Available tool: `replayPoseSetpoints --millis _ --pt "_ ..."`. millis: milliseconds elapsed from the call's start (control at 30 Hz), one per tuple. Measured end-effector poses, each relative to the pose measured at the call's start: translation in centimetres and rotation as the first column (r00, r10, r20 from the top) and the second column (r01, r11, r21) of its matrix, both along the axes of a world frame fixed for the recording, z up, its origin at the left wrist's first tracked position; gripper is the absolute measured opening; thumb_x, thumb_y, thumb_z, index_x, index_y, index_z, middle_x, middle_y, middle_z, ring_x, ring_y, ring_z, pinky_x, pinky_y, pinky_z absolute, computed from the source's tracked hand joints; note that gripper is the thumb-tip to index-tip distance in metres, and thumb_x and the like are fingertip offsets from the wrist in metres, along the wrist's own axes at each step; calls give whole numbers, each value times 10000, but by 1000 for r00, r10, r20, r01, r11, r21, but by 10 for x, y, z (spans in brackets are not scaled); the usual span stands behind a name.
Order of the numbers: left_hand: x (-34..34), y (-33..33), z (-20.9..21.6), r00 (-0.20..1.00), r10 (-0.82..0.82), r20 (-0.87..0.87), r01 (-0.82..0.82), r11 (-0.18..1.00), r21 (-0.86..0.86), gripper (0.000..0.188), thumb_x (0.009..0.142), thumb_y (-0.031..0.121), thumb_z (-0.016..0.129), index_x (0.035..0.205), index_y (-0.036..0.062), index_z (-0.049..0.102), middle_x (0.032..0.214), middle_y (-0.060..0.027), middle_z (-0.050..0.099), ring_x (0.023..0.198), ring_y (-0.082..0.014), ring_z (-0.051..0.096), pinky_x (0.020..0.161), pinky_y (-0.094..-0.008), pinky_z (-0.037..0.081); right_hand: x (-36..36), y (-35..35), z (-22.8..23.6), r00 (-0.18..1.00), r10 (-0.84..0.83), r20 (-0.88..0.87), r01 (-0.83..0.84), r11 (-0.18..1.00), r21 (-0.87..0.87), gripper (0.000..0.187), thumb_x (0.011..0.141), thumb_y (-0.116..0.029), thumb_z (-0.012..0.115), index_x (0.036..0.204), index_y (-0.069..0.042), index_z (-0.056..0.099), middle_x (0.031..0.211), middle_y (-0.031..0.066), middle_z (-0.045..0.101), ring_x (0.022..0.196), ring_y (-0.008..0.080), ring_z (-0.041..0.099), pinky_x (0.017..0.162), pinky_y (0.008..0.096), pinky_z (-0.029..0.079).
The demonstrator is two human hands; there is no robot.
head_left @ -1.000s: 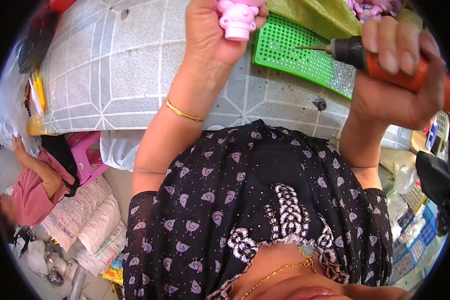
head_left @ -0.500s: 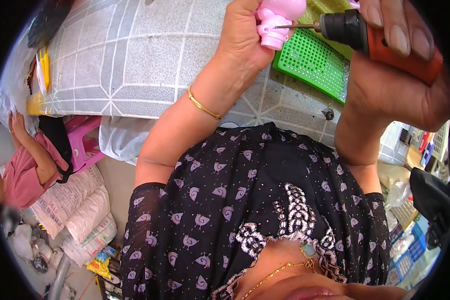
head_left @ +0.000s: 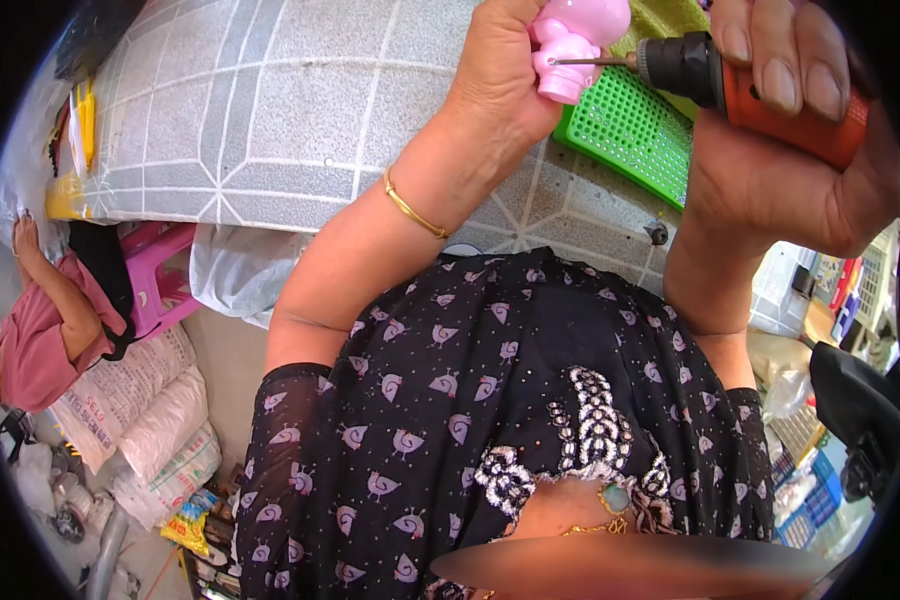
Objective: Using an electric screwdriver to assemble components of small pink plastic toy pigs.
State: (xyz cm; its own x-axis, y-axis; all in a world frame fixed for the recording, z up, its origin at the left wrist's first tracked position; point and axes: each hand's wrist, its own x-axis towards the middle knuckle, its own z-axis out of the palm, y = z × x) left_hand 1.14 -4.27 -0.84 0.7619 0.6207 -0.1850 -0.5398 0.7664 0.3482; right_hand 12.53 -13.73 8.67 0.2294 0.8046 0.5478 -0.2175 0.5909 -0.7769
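Note:
At the top centre, my left hand [head_left: 495, 80] is closed around a glossy pink plastic toy figure [head_left: 580, 45] with a rounded head and a short stubby body. My right hand [head_left: 780, 180] grips an orange and black electric screwdriver [head_left: 790, 112], fingers wrapped over its body. The thin screwdriver bit [head_left: 598, 62] points left, and its tip meets a small hole in the figure's body. Whether a screw sits in that hole is too small to tell. Just below the bit lies a green perforated tray [head_left: 635, 135] dotted with small shiny pieces, partly hidden by my right hand.
A grey tile-patterned table [head_left: 290, 110] spreads beneath my arms. Near my right forearm lies a small dark metal piece [head_left: 656, 232]. Yellow-green cloth [head_left: 660, 22] is behind the tray. At the left, another person [head_left: 55, 320] works beside a pink stool [head_left: 160, 280] and stacked white sacks [head_left: 135, 400].
My left hand and the pink figure have moved slightly right and down. The screwdriver has shifted a little left, its bit now meeting the hole. The other person's arms have moved slightly.

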Motion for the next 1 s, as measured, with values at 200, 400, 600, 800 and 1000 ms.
replayPoseSetpoints --millis 200,400,600,800,1000 --pt "-1 -2 6 1000 1 -4 -1 1000 -9 266 903 271 758 1087 97 677 909 -38 731 721 -153 682 588 -286 540 -1 1 0 1000 10 7 -10 1000 8 234 1011 -299 540 1089 -107 649 845 -25 550 778 131 511 806 360 384" --pt "-1 0 1 1000 -5 6 5 1000 -20 252 905 275 758 1068 99 679 897 -36 730 705 -147 676 578 -278 531 12 -7 1 1000 14 15 -14 1000 9 236 1012 -300 538 1095 -107 646 847 -25 552 779 132 513 808 363 387" --pt "0 1 -5 1000 3 11 -2 999 -54 242 905 276 762 1050 100 680 885 -38 726 693 -155 668 574 -286 529 7 -17 7 999 25 22 -25 1000 12 238 1013 -302 535 1100 -108 644 849 -24 555 781 133 516 810 366 390" --pt "0 0 -5 1000 2 -8 -3 999 -53 238 905 274 764 1049 104 677 880 -41 721 690 -163 665 574 -295 532 7 -19 8 999 25 30 -25 1000 17 241 1015 -304 532 1105 -109 641 852 -23 558 782 134 518 813 370 393" --pt "0 1 -5 1000 17 -18 -18 999 -49 241 905 272 767 1053 107 674 891 -40 721 697 -164 667 578 -295 535 14 -19 8 999 32 38 -33 999 24 243 1016 -305 530 1110 -110 639 854 -23 561 783 136 520 815 373 396"
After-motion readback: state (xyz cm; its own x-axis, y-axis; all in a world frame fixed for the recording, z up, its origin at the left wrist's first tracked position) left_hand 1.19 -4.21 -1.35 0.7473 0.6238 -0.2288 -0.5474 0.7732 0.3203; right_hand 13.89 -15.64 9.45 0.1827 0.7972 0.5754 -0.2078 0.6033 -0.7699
